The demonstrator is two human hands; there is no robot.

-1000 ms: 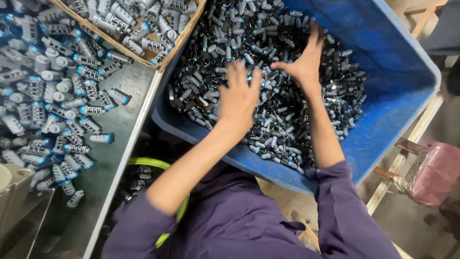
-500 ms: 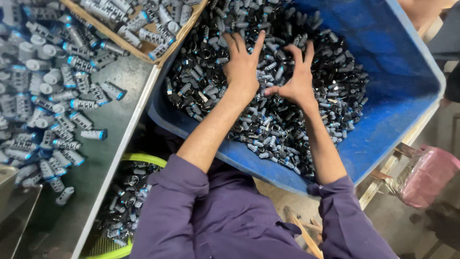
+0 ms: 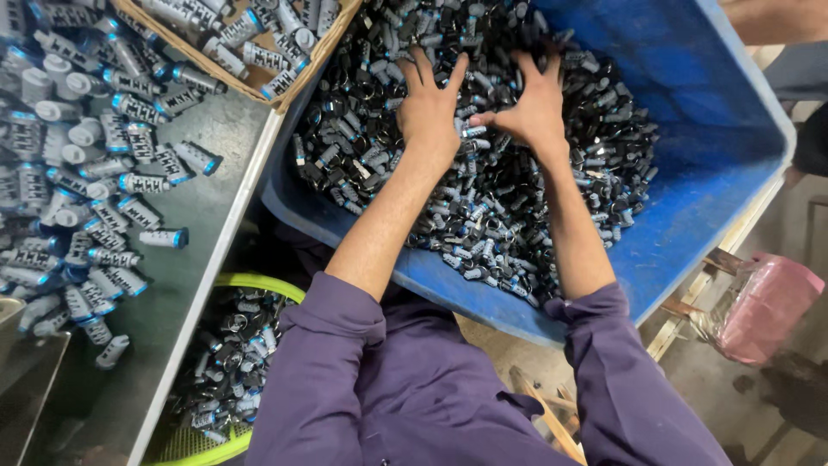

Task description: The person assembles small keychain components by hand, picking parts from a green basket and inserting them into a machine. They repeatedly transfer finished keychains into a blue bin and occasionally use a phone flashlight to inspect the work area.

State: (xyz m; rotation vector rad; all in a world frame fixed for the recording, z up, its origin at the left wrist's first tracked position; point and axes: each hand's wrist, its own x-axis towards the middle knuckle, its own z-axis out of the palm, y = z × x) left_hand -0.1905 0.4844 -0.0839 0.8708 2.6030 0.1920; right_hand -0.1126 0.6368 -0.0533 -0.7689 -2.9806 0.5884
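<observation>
Head view: blue tub holds dark caps, seemingly.

Left of the hands, a grey surface carries a spread of small grey tubes with blue ends, lying loose and overlapping. Up and left of the hands, a cardboard box holds more such tubes. Below the left one, a green basket holds dark small parts. Far right and lower, a pink bag sits beside a wooden frame on the floor.
</observation>
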